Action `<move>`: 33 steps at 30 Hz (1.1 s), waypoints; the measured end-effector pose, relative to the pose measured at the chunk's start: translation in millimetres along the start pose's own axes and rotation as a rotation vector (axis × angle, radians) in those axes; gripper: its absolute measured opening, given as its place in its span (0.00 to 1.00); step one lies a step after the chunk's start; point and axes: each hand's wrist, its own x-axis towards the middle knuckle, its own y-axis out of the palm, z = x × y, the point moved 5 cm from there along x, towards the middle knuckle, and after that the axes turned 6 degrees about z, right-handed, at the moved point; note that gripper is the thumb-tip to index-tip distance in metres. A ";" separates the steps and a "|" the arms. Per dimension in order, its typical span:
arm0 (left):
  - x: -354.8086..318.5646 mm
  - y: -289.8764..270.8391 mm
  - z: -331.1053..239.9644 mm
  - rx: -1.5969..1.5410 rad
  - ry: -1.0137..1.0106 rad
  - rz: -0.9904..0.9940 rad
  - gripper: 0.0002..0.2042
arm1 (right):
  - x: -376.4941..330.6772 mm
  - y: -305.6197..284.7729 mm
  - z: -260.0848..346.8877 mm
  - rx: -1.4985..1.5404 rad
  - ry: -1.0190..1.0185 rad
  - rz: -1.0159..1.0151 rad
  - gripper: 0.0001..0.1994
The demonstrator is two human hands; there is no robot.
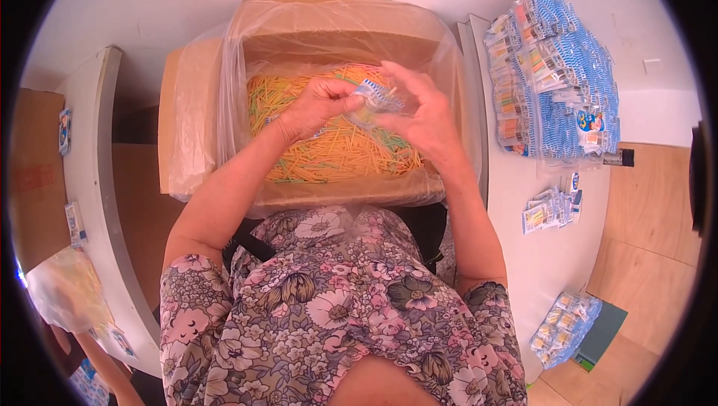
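Observation:
My left hand [319, 109] pinches a small clear plastic packet [372, 96] with a blue and white printed top between thumb and fingers. My right hand [425, 118] is at the packet's other side, its thumb and fingers curved and spread apart, slightly blurred by motion. Whether its fingertips touch the packet is hard to tell. Below both hands lies a heap of thin short sticks [321, 157], mostly yellow and orange with some green and pink. They fill a cardboard box [314, 24] lined with a clear plastic bag [232, 69].
On the right-hand table [516, 271] stands a large bundle of blue and white packets [576, 84], with a small loose pile [550, 210] nearer. A further packet bundle [565, 327] lies at lower right. Another person's arm [108, 365] shows at lower left, beside a plastic bag [67, 290].

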 end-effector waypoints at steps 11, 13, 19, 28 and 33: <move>10.7 12.6 19.6 0.042 0.003 0.059 0.08 | -34.8 6.5 -29.3 0.219 0.095 0.039 0.16; 16.0 10.3 28.9 0.245 -0.032 0.048 0.08 | -42.0 5.7 -25.2 0.101 0.103 -0.038 0.14; -4.0 -26.3 16.3 0.682 -0.105 -0.141 0.07 | -123.9 -105.4 7.9 -0.093 -0.031 -0.228 0.13; -19.6 -95.0 59.7 1.527 -0.408 0.001 0.21 | -305.5 -290.4 -149.7 -0.558 0.740 -0.608 0.17; -3.9 -94.2 72.8 1.471 -0.509 0.014 0.19 | -266.0 -265.9 -83.7 -1.092 0.166 -0.689 0.19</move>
